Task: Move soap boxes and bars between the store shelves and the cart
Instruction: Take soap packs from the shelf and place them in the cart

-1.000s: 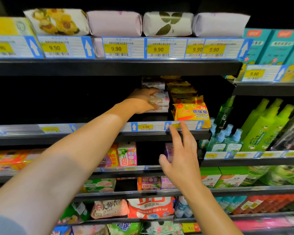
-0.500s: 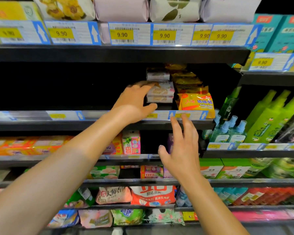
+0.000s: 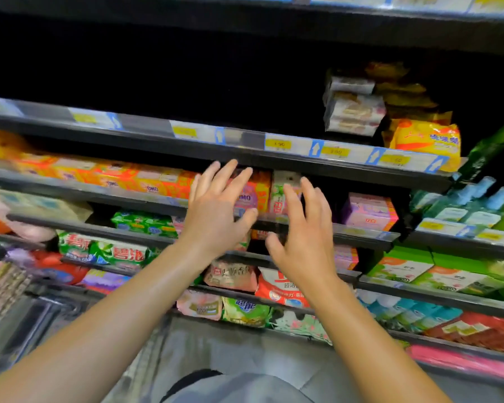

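My left hand hovers open, fingers spread, in front of the second shelf row, holding nothing. My right hand is beside it, also open and empty. Behind the fingers stand orange and pink soap packs and a white-green soap box. Up right on the higher shelf sits a stack of pale soap boxes next to yellow soap bags.
The shelf edge with price tags runs just above my hands. Green and blue bottles fill the right side. Lower rows hold several detergent bags. A cart corner shows at lower left, grey floor below.
My left hand has come away from the stack of pale boxes and dropped to the row below, empty. The view has tilted down and left; my right hand stayed open.
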Demonstrator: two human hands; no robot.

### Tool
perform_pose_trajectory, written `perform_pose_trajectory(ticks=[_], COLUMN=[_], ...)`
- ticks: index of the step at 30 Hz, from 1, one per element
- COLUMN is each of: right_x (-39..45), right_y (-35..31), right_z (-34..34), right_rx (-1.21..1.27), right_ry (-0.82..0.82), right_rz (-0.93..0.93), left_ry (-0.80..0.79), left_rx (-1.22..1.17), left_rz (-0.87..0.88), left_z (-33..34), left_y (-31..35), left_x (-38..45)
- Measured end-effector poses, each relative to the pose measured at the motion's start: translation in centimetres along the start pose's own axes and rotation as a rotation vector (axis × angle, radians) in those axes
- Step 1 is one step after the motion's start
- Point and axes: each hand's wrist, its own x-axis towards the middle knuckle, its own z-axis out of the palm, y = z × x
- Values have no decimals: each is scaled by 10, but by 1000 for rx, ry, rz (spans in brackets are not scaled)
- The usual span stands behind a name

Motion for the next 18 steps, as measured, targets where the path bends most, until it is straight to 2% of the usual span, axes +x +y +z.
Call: perform_pose_trajectory(ticks=[8, 11, 18], right_x=[-48, -78, -132], right_y=[-103, -154, -273], right_z=[89, 124, 197], right_rx=[-50, -52, -134], right_ry=[-238, -299, -570], right_rz=[-183, -273, -489], left_ry=[-185, -227, -269], left_rx=[130, 172, 229], left_rz=[-285, -382, -610], left_z=[-25, -45, -97], left_y=[-119, -161, -242], left_x=[-142, -206, -342])
